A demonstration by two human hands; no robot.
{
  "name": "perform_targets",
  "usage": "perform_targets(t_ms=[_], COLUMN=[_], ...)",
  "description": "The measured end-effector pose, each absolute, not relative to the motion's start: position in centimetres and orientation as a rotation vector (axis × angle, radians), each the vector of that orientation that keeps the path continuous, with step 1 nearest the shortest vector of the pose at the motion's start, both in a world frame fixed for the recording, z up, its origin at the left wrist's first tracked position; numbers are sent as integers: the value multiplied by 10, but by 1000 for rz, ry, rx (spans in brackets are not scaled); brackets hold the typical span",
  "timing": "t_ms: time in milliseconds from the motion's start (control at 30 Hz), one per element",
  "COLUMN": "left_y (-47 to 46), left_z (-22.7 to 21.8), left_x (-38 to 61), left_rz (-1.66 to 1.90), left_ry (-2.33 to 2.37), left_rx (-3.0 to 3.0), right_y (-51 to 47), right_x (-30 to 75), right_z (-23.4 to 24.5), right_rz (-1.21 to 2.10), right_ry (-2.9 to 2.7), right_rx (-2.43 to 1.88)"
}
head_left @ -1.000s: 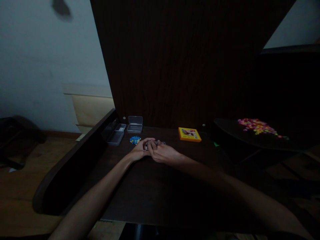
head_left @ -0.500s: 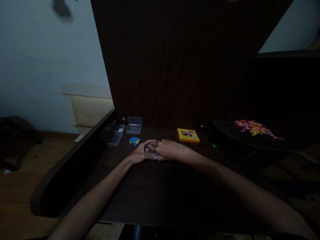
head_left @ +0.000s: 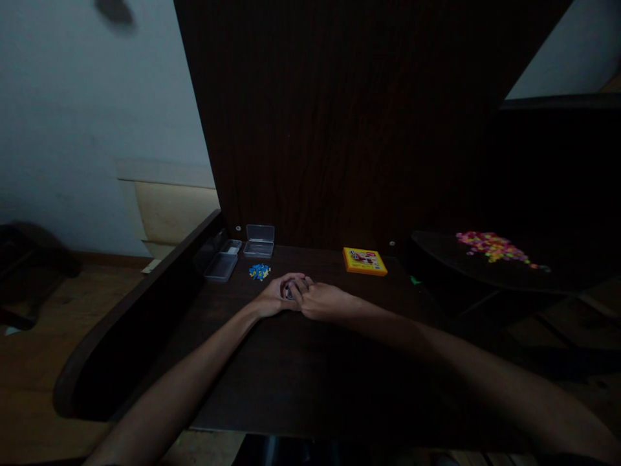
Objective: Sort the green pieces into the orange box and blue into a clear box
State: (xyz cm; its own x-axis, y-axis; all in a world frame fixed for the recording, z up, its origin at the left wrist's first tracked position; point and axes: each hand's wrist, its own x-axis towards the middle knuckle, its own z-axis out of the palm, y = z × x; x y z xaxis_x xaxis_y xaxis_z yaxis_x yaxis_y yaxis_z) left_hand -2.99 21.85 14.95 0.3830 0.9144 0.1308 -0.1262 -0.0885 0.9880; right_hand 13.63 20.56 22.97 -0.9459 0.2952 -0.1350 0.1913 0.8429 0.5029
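Blue and yellow bits [head_left: 259,272] sit well left of the yellow box [head_left: 365,261], then the left hand [head_left: 272,300], half curled around a small greyish thing [head_left: 290,292], also left of that box and mostly hidden. The right hand [head_left: 321,301] has bent fingers over it, can't tell if they're gripping. I'd keep the left steady and press lightly with the right.
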Motion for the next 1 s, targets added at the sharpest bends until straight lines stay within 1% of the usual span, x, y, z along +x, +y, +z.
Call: perform_targets(t_ms=[133, 200, 267, 333, 467, 533, 567, 667, 733, 767, 833, 933, 1000], left_y=[216, 215, 215, 217, 219, 218, 217, 216, 215, 216, 217, 220, 223], left_z=[152, 153, 152, 152, 159, 166, 169, 179, 184, 187, 191, 196, 197], left_x=[-29, -28, -27, -26, -28, -31, -33, -44, -53, -58, -68, -82, -92], left_rz=[966, 962, 986, 1018, 1073, 1112, 1133, 1156, 1133, 1122, 1099, 1077, 1120], left_ry=[761, 735, 694, 629, 496, 502, 517, 560, 585, 595, 639, 784, 880], left_rx=[1373, 1351, 1322, 1288, 1243, 1219, 1204, 1199, 1233, 1255, 1295, 1300, 1263], right_y=[203, 204, 208, 217, 248, 265, 274, 295, 306, 311, 319, 324, 322], right_x=[143, 149, 156, 162, 166, 163, 160, 147, 136, 130, 117, 95, 82], right_z=[232, 240, 249, 256, 257, 252, 249, 236, 227, 223, 215, 205, 198], right_rz=[616, 508, 382, 253, -109, -346, -517, -1238, -1734, -1917, -2141, -2369, -2412], right_ry=[2847, 2851, 2880, 2948, 3282, 3487, 3561, 3598, 3488, 3421, 3323, 3270, 3329], right_rx=[565, 564, 555, 633, 836, 935, 989, 1279, 1410, 1468, 1530, 1561, 1696])
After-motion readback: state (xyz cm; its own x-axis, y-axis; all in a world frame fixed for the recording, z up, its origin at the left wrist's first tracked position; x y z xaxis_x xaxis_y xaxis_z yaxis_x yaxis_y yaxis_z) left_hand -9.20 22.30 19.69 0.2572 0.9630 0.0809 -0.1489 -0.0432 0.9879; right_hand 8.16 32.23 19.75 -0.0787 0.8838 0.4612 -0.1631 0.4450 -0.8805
